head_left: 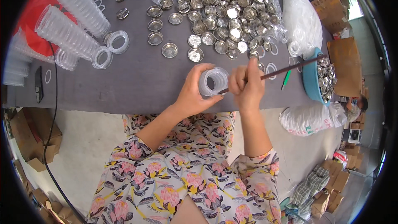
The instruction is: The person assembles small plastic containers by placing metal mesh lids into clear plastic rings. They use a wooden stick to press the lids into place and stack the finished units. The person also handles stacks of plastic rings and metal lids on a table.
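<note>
A pink-flowered white fabric garment (170, 174) is being worn as, over a grey cloth-covered table (137, 79), a clear round plastic piece (204, 84) is being grasped by the left hand (191, 91), a thin dark-brown rod (278, 72) by the right hand (248, 86).

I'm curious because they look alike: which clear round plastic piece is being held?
The clear piece in the left hand; the right hand points a brown stick at it. The others sit unheld on the table.

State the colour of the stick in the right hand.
The stick in the right hand is dark brown, seen best in the head view.
</note>
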### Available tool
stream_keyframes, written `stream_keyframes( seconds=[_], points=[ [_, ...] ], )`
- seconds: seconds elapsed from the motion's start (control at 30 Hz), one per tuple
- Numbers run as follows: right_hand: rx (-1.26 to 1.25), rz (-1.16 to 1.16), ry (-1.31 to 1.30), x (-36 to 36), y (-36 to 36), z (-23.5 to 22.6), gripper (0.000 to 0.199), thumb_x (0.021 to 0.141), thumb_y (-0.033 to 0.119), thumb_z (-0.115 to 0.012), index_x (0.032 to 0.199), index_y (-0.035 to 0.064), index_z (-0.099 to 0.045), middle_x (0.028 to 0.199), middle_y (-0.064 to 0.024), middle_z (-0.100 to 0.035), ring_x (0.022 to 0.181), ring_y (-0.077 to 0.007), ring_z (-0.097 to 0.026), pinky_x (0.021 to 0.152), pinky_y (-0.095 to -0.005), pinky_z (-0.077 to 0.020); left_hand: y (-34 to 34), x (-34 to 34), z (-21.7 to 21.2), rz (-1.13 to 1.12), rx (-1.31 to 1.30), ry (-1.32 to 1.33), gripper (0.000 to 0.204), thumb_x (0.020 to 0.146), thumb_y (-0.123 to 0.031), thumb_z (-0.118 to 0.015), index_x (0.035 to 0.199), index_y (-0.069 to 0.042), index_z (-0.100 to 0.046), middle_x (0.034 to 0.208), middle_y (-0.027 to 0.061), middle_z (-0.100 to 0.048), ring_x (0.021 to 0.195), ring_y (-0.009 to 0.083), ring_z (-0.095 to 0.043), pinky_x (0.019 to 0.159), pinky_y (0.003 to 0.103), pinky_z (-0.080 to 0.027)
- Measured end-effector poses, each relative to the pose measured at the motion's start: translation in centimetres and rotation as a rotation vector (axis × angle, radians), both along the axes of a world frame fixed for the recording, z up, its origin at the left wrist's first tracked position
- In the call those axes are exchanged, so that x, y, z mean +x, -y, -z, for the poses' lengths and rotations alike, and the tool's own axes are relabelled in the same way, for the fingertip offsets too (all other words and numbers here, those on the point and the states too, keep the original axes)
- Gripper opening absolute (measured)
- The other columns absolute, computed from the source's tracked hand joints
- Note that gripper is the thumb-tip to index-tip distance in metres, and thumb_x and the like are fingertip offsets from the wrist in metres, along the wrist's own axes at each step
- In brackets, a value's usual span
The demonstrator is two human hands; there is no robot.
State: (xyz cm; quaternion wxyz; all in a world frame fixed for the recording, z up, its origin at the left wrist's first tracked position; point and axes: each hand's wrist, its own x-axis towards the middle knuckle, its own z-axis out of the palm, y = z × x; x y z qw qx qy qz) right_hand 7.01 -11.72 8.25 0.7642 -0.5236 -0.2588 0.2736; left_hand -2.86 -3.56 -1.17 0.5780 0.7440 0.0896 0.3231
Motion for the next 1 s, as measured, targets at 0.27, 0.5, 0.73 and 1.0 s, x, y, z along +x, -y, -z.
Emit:
stream_keyframes(
  seconds=[0.27,0.5,0.73,1.0],
  points=[
    [0.083,0.106,0.255,1.0,-2.4,0.2,0.054,0.099,0.035,-0.036,0.052,0.0089,-0.033,0.044,0.001,-0.032,0.04,-0.0083,-0.03,0.039,-0.024,-0.0192,0.1,0.0,0.2,0.014,0.026,-0.015,0.083,0.062,-0.012,-0.081,0.129,-0.003,-0.033,0.124,0.0144,-0.046,0.117,0.0245,-0.045,0.099,0.037,-0.036],
    [0.084,0.247,0.151,0.2,1.0,1.0,0.061,0.099,0.04,-0.03,0.046,0.0105,-0.027,0.043,-0.0007,-0.03,0.039,-0.0099,-0.027,0.04,-0.0252,-0.0169,-1.8,-1.2,-0.7,-0.114,0.175,0.06,0.078,0.063,-0.029,-0.08,0.127,-0.006,-0.041,0.13,0.0147,-0.043,0.123,0.0312,-0.039,0.1,0.044,-0.03],
    [0.238,0.25,0.237,-0.2,1.6,-0.1,0.061,0.099,0.041,-0.025,0.046,0.0107,-0.026,0.041,-0.0029,-0.03,0.038,-0.0101,-0.023,0.039,-0.0255,-0.0162,-15.6,-7.1,0.4,-0.879,0.829,-0.51,0.044,0.078,-0.014,-0.063,0.119,-0.005,-0.05,0.113,0.0136,-0.056,0.113,0.0297,-0.047,0.098,0.05,-0.029],
    [0.304,0.28,0.287,0.4,2.8,0.0,0.059,0.099,0.042,-0.024,0.049,0.0113,-0.027,0.045,-0.003,-0.031,0.04,-0.0102,-0.02,0.039,-0.025,-0.0176,-9.3,-5.4,-5.0,-0.389,0.816,-0.157,0.027,0.074,-0.007,-0.063,0.1,-0.011,-0.063,0.097,0.0043,-0.063,0.097,0.022,-0.056,0.099,0.048,-0.029]
  ],
)
